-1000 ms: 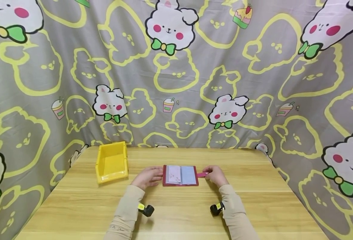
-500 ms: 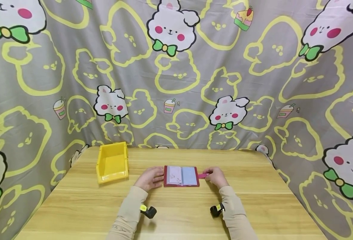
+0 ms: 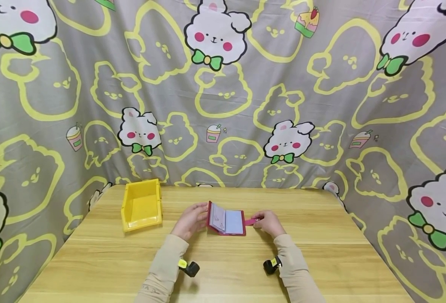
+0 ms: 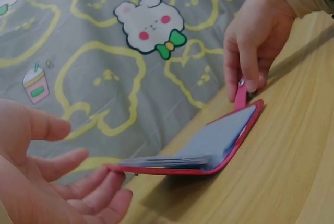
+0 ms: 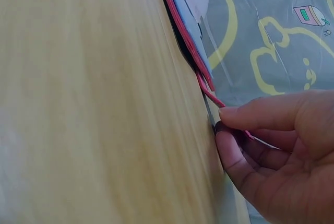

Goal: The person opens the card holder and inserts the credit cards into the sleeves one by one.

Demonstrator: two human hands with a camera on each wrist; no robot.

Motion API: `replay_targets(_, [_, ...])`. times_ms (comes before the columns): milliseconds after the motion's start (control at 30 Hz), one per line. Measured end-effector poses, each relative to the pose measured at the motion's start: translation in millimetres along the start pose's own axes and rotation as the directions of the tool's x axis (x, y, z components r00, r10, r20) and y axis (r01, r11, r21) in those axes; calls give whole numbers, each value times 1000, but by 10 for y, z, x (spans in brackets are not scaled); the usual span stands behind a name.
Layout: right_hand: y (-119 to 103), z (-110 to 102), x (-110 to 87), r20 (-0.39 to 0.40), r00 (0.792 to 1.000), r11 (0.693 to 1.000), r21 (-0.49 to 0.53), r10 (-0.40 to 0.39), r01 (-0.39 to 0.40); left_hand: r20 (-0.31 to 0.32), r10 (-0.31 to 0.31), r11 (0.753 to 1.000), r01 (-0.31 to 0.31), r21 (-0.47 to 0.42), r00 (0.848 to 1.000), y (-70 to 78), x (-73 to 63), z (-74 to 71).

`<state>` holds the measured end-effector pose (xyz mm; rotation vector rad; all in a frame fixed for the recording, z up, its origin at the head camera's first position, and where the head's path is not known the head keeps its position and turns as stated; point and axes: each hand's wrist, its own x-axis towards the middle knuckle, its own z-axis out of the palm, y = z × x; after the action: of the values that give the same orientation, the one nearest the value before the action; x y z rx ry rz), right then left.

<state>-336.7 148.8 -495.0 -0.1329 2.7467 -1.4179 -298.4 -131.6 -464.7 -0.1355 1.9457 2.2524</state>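
Observation:
A small red card holder [image 3: 234, 221] with clear sleeves lies spread on the wooden table, its left half tilted up. In the left wrist view, the fingertips of my left hand [image 4: 62, 172] are under the outer edge of that raised cover, the fingers loosely extended and the thumb apart. My right hand [image 3: 269, 223] pinches the end of the pink snap strap [image 4: 240, 97] between thumb and fingers. The strap runs out from the right cover, and a metal snap shows on it. The card holder's right half [image 3: 234, 221] stays low over the table.
A yellow plastic bin [image 3: 142, 206] stands on the table [image 3: 223, 269] at the back left. Behind the table hangs a grey curtain [image 3: 230, 168] with rabbit prints. Each wrist wears a small black camera.
My left hand has lifted the card holder's left cover from nearly flat to tilted. The right hand, still holding the strap, has shifted slightly left with the right cover.

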Motion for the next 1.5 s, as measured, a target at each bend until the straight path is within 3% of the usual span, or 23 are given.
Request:
replay_targets(167, [7,13,7,2,1000,1000,27,-1,1,66,72,992,-79,102,995,22,-49,153])
replay_targets(300, [22,18,18,12,1000,998,58,5,-6,140,97,967,-126,221,985,-55,-50,269])
replay_targets(433, [39,19,27,14,1000,996,87,-1,0,213,136,897,-211,388,968,-162,-54,357])
replay_targets(500, [49,19,32,14,1000,995,96,-9,8,261,161,832,-273,483,952,-216,-56,386])
replay_targets(533, [52,19,33,12,1000,996,93,-13,12,289,182,788,-316,529,940,-240,-56,396])
replay_targets(600, [58,20,38,8,1000,996,86,-26,25,342,216,692,-391,607,915,-277,-52,408])
replay_targets(700, [62,26,46,7,999,994,97,-41,40,407,253,530,-478,701,878,-297,-58,418])
replay_targets(767, [64,31,50,12,998,992,117,-56,55,436,251,436,-503,746,864,-294,-67,427])
replay_targets(867, [60,41,55,12,997,985,151,-83,80,458,222,325,-508,798,861,-292,-91,443])
replay_targets(1000, [20,53,40,24,995,976,199,-95,88,480,210,222,-520,825,852,-302,-111,452])
replay_targets(1133, [-2,79,33,48,983,961,227,-175,160,493,194,181,-524,832,848,-321,-101,438])
replay_targets(1267, [-26,128,41,59,956,943,189,-288,272,491,168,181,-516,837,855,-326,-97,429])
replay_targets(1500, [-113,234,108,66,971,974,22,-228,227,489,140,176,-508,844,861,-300,-122,429])
